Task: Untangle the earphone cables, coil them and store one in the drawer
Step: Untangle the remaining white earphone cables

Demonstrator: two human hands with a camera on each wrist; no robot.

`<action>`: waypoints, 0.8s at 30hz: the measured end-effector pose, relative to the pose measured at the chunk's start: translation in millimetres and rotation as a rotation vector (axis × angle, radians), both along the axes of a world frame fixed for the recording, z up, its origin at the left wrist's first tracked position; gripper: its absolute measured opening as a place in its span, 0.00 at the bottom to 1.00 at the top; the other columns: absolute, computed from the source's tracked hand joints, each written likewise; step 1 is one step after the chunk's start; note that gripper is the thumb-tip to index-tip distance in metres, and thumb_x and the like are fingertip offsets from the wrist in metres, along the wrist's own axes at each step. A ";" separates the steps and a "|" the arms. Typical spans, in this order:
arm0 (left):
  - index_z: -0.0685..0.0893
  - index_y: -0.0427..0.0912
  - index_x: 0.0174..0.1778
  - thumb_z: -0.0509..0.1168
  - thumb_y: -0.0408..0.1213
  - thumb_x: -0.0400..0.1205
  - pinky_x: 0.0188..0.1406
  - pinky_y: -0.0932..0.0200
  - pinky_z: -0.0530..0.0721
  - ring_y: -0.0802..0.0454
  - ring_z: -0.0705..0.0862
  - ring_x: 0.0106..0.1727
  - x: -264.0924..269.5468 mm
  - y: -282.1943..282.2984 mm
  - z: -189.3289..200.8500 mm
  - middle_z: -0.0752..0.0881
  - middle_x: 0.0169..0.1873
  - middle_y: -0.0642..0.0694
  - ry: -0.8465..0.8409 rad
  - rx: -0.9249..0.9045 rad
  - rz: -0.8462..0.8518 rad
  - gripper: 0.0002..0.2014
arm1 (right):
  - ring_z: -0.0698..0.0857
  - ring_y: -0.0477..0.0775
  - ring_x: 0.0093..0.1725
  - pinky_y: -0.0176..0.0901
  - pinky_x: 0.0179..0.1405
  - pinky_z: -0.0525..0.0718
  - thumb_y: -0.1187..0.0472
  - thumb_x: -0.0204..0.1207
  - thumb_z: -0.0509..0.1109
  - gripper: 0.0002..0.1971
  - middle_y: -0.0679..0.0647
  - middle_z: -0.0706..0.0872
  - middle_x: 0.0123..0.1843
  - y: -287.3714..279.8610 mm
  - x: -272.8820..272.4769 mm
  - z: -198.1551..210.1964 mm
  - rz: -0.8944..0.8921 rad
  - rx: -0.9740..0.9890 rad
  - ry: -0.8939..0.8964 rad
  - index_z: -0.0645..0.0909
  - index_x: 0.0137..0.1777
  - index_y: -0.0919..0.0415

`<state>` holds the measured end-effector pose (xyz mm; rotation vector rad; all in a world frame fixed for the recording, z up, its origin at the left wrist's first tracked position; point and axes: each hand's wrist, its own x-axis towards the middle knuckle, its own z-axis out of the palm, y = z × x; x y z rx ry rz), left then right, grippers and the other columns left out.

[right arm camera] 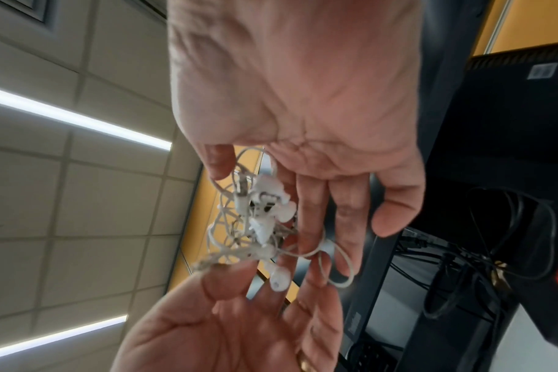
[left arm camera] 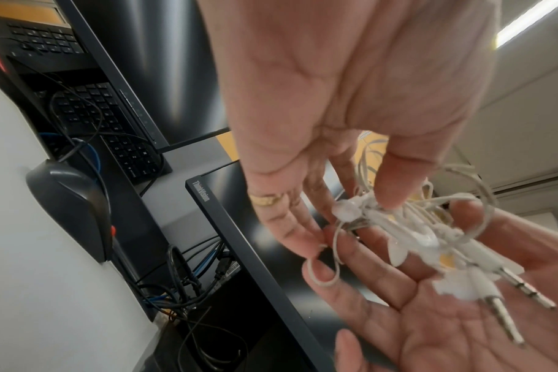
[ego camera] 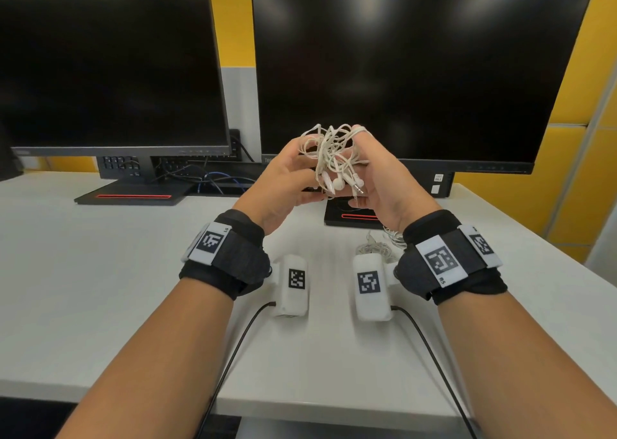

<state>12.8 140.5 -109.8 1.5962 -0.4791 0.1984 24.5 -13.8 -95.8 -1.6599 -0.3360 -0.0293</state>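
While your forearms hover over the white tabletop (ego camera: 100, 271), your left hand (ego camera: 283, 178) & right hand (ego camera: 384, 184) face each other, both pinching the tangled earphone cables (ego camera: 334, 158) raised betw. them; a loop hooks a right fingertip; 2 dark monitors (ego camera: 417, 71) behind

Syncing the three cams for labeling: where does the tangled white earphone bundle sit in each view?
Head: earphone bundle at centre, held up between left hand and right hand, in front of the right monitor.
Left wrist: lower right, under the left thumb, jack plugs over the right palm.
Right wrist: centre, beside the right fingers.
Shared landmark: the cable loop round a right fingertip.
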 end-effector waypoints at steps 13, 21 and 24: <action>0.79 0.44 0.44 0.64 0.36 0.84 0.53 0.56 0.83 0.51 0.84 0.58 1.6 0.8 -1.6 0.85 0.55 0.40 -0.068 0.047 0.106 0.04 | 0.84 0.60 0.62 0.62 0.61 0.85 0.41 0.79 0.66 0.14 0.58 0.83 0.61 5.1 -4.9 -1.7 0.077 -0.066 -0.038 0.77 0.56 0.48; 0.73 0.42 0.37 0.64 0.32 0.84 0.38 0.64 0.85 0.56 0.88 0.38 7.6 3.0 -5.6 0.86 0.36 0.44 -0.084 -0.024 0.231 0.11 | 0.88 0.56 0.50 0.46 0.43 0.89 0.67 0.78 0.73 0.11 0.63 0.86 0.57 -3.1 12.6 -8.9 -0.136 0.089 -0.094 0.75 0.55 0.55; 0.76 0.39 0.40 0.66 0.35 0.83 0.34 0.66 0.85 0.54 0.88 0.38 13.4 3.9 -7.6 0.87 0.40 0.37 -0.062 -0.075 0.360 0.08 | 0.84 0.53 0.56 0.46 0.48 0.87 0.69 0.79 0.68 0.10 0.55 0.83 0.55 -1.3 9.6 -6.5 -0.155 0.005 -0.164 0.77 0.50 0.52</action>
